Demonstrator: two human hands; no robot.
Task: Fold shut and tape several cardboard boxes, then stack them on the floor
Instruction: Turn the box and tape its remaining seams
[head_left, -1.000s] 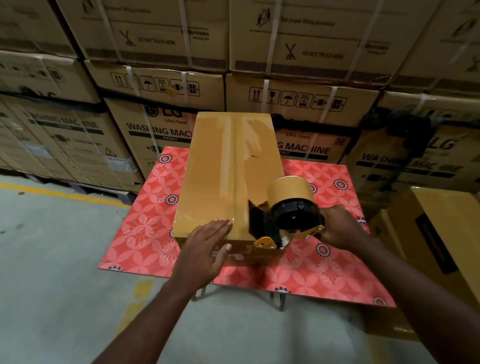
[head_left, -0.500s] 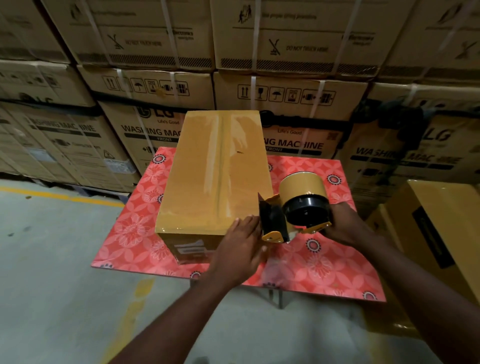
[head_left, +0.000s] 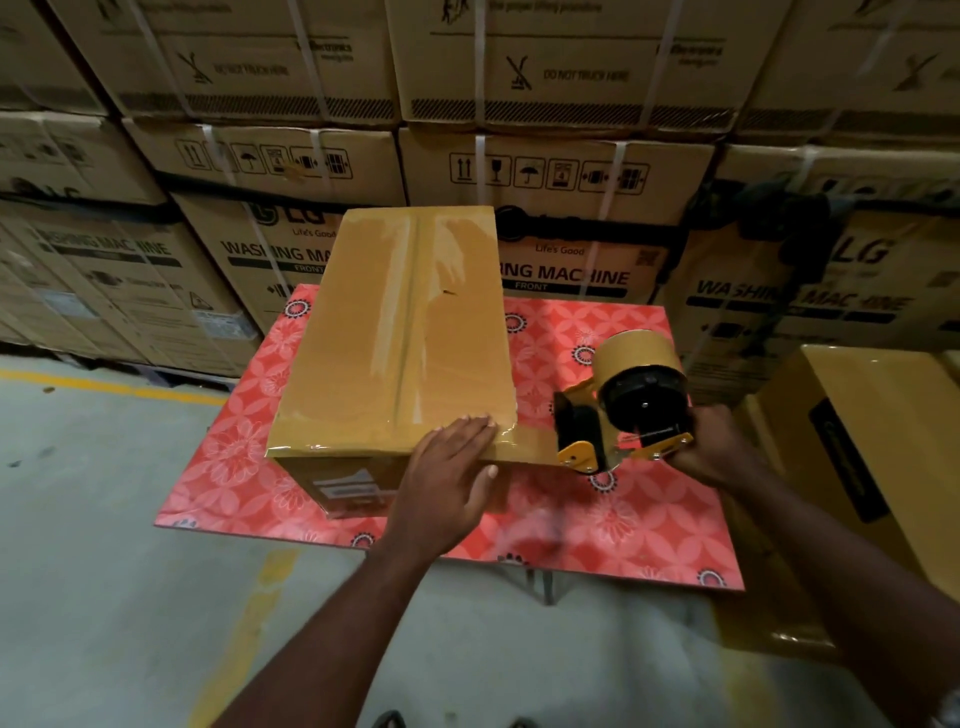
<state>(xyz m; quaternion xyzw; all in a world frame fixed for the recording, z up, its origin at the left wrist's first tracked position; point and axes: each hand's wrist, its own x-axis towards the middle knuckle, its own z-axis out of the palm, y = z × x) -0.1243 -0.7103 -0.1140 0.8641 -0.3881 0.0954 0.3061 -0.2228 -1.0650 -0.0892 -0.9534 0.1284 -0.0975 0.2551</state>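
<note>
We face a wall of stacked brown cardboard washing-machine cartons (head_left: 561, 171) rising from a grey concrete floor (head_left: 104, 571). In front of it stands a small table with a red floral top (head_left: 639, 525). A long yellow-brown cardboard box (head_left: 395, 338), flaps shut and glossy with tape, lies lengthwise on the table's left half, its near end close to the near edge. A second yellow cardboard box (head_left: 883, 415) sits lower, beside the table's right edge. Over the table's right half, just beside the long box's near right corner, is a yellow-and-black tape dispenser with a brown roll (head_left: 641, 387). Our right hand (head_left: 711, 447) curls round its handle. Our left hand (head_left: 447, 478) lies flat, fingers straight, on that corner, thumb down the near face. A brown tape strip (head_left: 524, 448) spans from corner to dispenser.
</note>
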